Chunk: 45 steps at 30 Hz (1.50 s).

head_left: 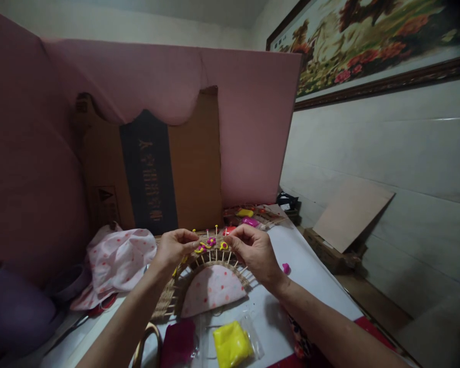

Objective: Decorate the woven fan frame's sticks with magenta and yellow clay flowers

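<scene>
Before me lies a curved piece woven from brown twine over thin sticks (pixel 164 301), with a half-round of white polka-dot cloth (pixel 214 291) inside its arch. Magenta and yellow clay flowers (pixel 211 241) sit on the woven band. My left hand (pixel 174 249) is closed in a pinch just left of them, by a yellow clay strand. On the other side, my right hand (pixel 257 254) pinches beside a yellow clay ring with a dark pink middle (pixel 224 246). Whatever is between the fingertips of either hand is too small to make out.
Packets of yellow clay (pixel 233 345) and magenta clay (pixel 179 343) lie near me, beside a gold scissor handle (pixel 147 342). Crumpled dotted cloth (pixel 118 260) sits left. A cardboard sheet (pixel 195 168) stands behind. A magenta lump (pixel 286 268) rests on the white table (pixel 310 286).
</scene>
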Each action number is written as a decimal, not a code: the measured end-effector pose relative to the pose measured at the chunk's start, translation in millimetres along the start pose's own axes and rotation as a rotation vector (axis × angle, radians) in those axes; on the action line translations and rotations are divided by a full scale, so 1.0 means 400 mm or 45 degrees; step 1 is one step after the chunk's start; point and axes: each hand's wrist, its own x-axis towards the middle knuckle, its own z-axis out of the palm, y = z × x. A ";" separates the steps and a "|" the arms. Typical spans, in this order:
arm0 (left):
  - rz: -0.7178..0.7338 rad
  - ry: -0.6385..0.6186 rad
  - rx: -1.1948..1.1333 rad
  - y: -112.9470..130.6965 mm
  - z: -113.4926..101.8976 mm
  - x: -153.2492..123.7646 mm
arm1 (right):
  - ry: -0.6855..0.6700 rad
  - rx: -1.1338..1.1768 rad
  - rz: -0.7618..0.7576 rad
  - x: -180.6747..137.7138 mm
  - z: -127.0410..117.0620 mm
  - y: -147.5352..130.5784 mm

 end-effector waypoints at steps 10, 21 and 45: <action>0.169 -0.047 0.330 -0.043 -0.003 0.021 | -0.005 -0.042 0.001 0.001 -0.001 -0.002; 0.344 -0.029 0.916 -0.071 -0.013 0.028 | 0.002 -0.058 0.001 0.001 -0.002 -0.003; 0.412 -0.079 0.729 -0.090 -0.005 0.037 | -0.051 -0.107 0.031 0.003 -0.006 0.019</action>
